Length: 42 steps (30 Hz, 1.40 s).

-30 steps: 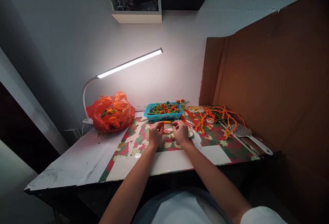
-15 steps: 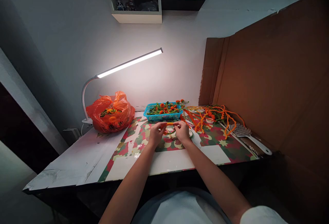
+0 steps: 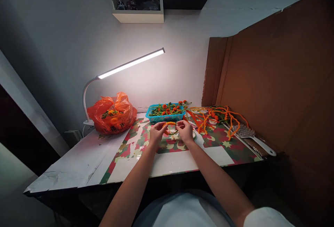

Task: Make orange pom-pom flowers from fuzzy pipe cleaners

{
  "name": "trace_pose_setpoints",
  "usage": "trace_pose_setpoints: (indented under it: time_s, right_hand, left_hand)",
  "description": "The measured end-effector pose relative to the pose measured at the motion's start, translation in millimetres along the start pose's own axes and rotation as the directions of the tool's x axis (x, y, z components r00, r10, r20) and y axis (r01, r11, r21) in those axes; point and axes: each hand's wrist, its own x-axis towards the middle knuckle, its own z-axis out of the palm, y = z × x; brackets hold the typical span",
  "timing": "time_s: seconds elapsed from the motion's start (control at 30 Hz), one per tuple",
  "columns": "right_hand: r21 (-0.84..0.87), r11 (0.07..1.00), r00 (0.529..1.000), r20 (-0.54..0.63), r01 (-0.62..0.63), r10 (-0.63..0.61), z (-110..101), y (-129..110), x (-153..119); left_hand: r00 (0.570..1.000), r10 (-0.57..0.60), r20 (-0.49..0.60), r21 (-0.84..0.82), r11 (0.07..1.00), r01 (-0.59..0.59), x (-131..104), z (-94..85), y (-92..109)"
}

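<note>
Between both hands, above the middle of the table, is a short curved orange fuzzy strip (image 3: 171, 123). My left hand (image 3: 157, 132) pinches its left end, and my right hand (image 3: 185, 132) pinches the right end. A thin green curved piece (image 3: 172, 133) shows just below the strip, between the fingers. Behind the hands stands a blue basket (image 3: 167, 118) of orange pompom flowers with green stems (image 3: 165, 106). To the right lie tangled orange fuzzy strips (image 3: 203, 124).
An orange plastic bag (image 3: 125, 115) with flowers sits at the back left beside a lit lamp (image 3: 133, 63). A white-handled brush (image 3: 263, 147) lies at the right, near a cardboard panel (image 3: 273, 74). Shelves (image 3: 142, 17) hang above.
The orange strip now bows upward, where it was straight before. My hands have moved slightly apart, and their fingers have shifted on its ends.
</note>
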Motion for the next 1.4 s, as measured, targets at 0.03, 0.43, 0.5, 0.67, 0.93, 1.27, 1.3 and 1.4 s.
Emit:
trace_pose_setpoints:
  time_s: [0.03, 0.43, 0.5, 0.67, 0.93, 1.27, 1.3, 1.4]
  right_hand:
    - [-0.029, 0.999, 0.999, 0.001, 0.038, -0.038, -0.6, -0.8, -0.6]
    - [-0.208, 0.955, 0.976, 0.101, 0.211, -0.194, -4.9, -1.9, -1.8]
    - [-0.212, 0.953, 0.973, 0.117, 0.218, -0.197, -5.2, -2.1, -1.5]
    - [-0.078, 0.994, 0.994, 0.081, 0.073, -0.066, -1.5, 1.7, 0.7]
    - [0.18, 0.96, 0.97, 0.16, -0.213, 0.185, 6.3, 13.2, 3.9]
    - [0.179, 0.969, 0.978, 0.152, -0.169, 0.142, 5.2, 13.3, 4.3]
    - [0.156, 0.978, 0.982, 0.144, -0.141, 0.119, 4.8, 13.5, 4.4]
    - [0.046, 0.998, 0.992, 0.125, -0.039, 0.033, 2.6, 13.0, 4.1]
  left_hand:
    - [1.0, -0.004, 0.007, 0.0, 1.0, 0.004, 0.0, 0.0, 0.1]
    - [0.991, 0.082, 0.106, 0.165, 0.981, -0.099, 3.7, -6.3, -12.0]
    - [0.991, 0.092, 0.102, 0.174, 0.979, -0.109, 3.9, -6.4, -11.8]
    - [0.998, 0.006, 0.059, 0.069, 0.998, -0.01, 2.1, -3.0, -4.0]
    - [0.99, -0.139, 0.02, -0.15, 0.979, 0.14, 2.0, -2.0, -1.2]
    - [0.995, -0.05, 0.086, -0.036, 0.998, 0.054, 2.3, -3.1, -2.6]
    - [0.996, -0.03, 0.081, -0.002, 1.0, 0.03, 1.9, -3.0, -2.4]
    - [0.996, 0.026, 0.088, 0.084, 0.996, -0.033, 1.0, -3.5, -3.4]
